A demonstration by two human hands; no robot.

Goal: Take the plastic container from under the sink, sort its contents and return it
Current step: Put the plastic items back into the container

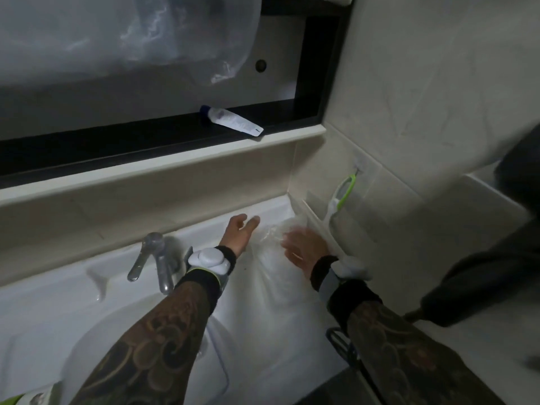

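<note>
Forearms: two, both tattooed, each with a dark wristband; they reach forward over the sink [43, 311].
Wrist device: one white round unit strapped on the left wrist [208, 259].
Sink: one white basin, its rim running from lower left toward the right corner.
Tap: one chrome mixer [155, 263] with a single lever, just left of the left wrist.
Plastic container: one translucent white piece [271, 287] lies across the sink's right side between the two arms; whether it is a tub or a bag is hard to tell.
Left hand: [241, 230] fingers spread apart, hovering at the container's far edge, gripping nothing.
Right hand: [304, 247] blurred, fingers loosely spread on crinkled clear plastic at the container's far end; a firm grasp cannot be told.
Wall holder: one white and green hanging item [342, 197] on the right tiles, just beyond the right hand.
Tube: one white tube with a blue cap [230, 122] lying on the dark ledge.
Clear bag: one plastic sheet [187, 33] hanging at the top.
</note>
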